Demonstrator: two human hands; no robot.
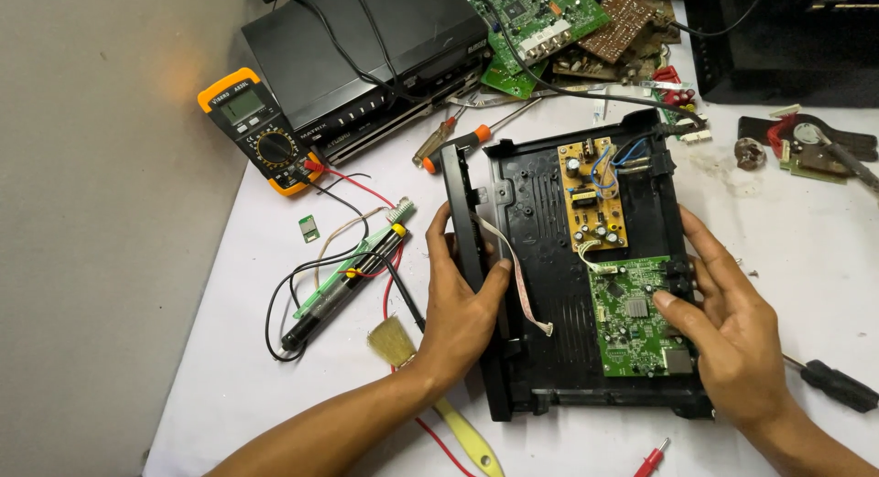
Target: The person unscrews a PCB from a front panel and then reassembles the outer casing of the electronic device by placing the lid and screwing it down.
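Bare surface (pixel 806 248) is left along the right edge, crossed only by a black-handled screwdriver (pixel 838 385). The far edge is blocked by a black player (pixel 366 47) and loose circuit boards (pixel 568 28). Toward the left edge, passage is hindered by a multimeter (pixel 256 129), its tangled leads (pixel 339 276) and a brush (pixel 394 341).
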